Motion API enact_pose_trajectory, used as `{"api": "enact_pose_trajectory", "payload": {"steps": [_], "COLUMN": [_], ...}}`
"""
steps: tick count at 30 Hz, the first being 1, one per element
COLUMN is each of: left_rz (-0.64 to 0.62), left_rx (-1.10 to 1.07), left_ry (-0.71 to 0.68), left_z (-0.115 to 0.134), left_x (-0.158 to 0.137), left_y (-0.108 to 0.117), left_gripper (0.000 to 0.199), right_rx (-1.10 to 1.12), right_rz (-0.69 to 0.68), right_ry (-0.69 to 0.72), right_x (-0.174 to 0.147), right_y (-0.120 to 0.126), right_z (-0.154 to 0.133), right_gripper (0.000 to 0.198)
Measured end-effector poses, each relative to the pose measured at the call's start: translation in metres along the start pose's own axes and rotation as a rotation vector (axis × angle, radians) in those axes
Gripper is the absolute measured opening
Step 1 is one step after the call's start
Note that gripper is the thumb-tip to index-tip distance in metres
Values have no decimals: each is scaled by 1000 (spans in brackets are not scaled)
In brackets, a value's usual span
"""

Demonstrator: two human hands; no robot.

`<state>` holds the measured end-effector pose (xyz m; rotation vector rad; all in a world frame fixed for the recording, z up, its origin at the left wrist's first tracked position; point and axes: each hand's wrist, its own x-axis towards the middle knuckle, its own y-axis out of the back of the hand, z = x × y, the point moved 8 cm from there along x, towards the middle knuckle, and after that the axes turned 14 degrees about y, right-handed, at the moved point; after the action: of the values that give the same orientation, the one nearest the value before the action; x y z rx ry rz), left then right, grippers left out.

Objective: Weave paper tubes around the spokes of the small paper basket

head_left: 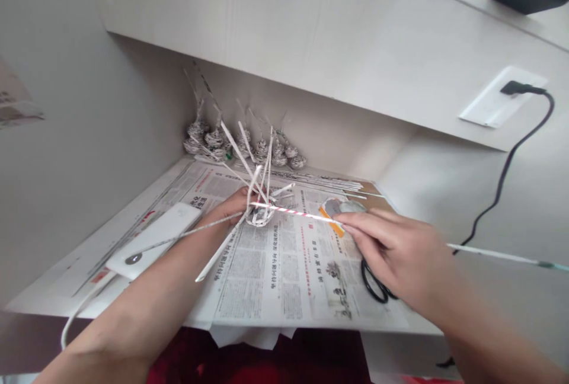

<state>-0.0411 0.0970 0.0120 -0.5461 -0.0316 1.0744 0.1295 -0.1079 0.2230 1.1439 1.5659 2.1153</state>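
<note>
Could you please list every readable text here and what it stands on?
"坚持问题导向": sideways headline on the newspaper.
Its other print: too small or blurred for certainty.
Round mark on the white device: too small.
Sheet on the left wall: blurred.

Left wall (66,182): plain grey, a scrap of printed paper (18,102) at the picture's edge.
Panel (275,28): pale, smooth, overhanging the back of the counter (42,301).
Back wall (360,135): off-white, in shade under the panel.
Socket (482,105): white, set in the panel; a black plug (515,88) in it, its cord (501,185) hanging down.
Counter: white, mostly spread with newspaper (284,289).
Light: soft, brighter toward the right.
</note>
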Motion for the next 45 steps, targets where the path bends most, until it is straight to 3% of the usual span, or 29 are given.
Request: {"api": "enact_pose_trajectory", "payload": {"steps": [3, 8, 18, 34, 45], "left_rz": [-8, -1, -57, -30, 86], "left_rx": [1, -6, 12, 110, 136], "left_ry": [7, 45, 16, 4, -60], "left_z": [0, -4, -12, -8, -2], "left_x": [-2, -4, 5, -1, -3], "left_y": [-4, -8, -3, -14, -14], "left_gripper": [40, 41, 39, 36, 25], "right_rx": [-108, -162, -201, -232, -185], "right_rz": [-72, -73, -136, -188, -217], "right_ry": [-115, -223, -251, -297, -321], "right_x": [-16, -33, -36, -35, -30], "right_y": [-18, -24, -49, -57, -73], "right_z": [16, 25, 32, 33, 31], "right_gripper": [27, 28, 28, 26, 25]}}
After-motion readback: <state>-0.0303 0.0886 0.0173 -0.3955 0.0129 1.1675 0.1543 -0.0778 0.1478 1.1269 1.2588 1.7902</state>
